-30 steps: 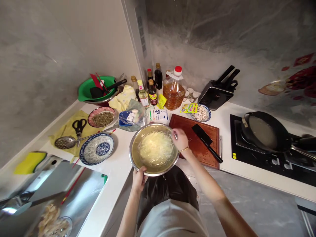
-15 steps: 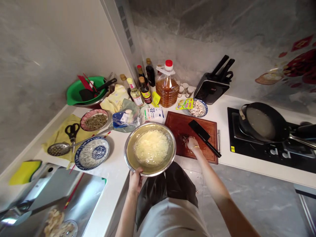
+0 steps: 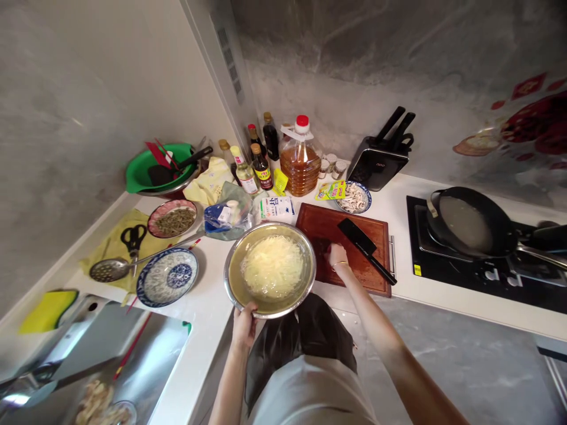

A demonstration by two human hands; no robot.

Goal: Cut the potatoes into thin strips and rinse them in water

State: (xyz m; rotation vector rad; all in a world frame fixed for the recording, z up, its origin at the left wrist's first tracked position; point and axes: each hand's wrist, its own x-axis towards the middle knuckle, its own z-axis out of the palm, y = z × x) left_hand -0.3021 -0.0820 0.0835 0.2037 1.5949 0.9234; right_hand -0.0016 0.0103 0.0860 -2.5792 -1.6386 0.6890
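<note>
My left hand grips the near rim of a steel bowl, thumb over the edge. Pale yellow shreds lie in water inside that bowl. My right hand is closed low over a reddish wooden cutting board, just right of the bowl. What its fingers hold is hidden. A black cleaver lies across the board beyond the right hand, its handle toward the near right corner.
Behind the board stand a bowl of sliced mushrooms, a knife block and an oil jug. A black pan sits on the stove at right. On the left are a patterned bowl, a skimmer and the sink.
My right hand has shifted slightly left on the board, and the small shreds by its fingers no longer show. My left hand still grips the bowl. The view has tilted slightly.
</note>
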